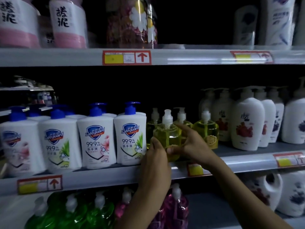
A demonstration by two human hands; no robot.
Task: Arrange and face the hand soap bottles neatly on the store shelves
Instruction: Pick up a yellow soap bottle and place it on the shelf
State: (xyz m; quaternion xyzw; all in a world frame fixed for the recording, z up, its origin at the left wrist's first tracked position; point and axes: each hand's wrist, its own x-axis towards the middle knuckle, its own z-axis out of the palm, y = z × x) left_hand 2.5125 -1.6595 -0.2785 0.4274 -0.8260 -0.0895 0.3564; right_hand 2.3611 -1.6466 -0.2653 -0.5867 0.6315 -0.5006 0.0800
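Dimly lit shelves [99, 176] are stocked. The yellow soap bottle [166, 138] is clasped between left grip [155, 152] and right grip [189, 142], both curled round it. Facing is judged under way; a label-outward turn is called for next.

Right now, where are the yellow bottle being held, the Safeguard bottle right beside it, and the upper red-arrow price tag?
yellow bottle [167, 137], head view, on its clear front body.
Safeguard bottle [130, 141], head view, on its front label.
red-arrow price tag [126, 57], head view, on the tag's middle.
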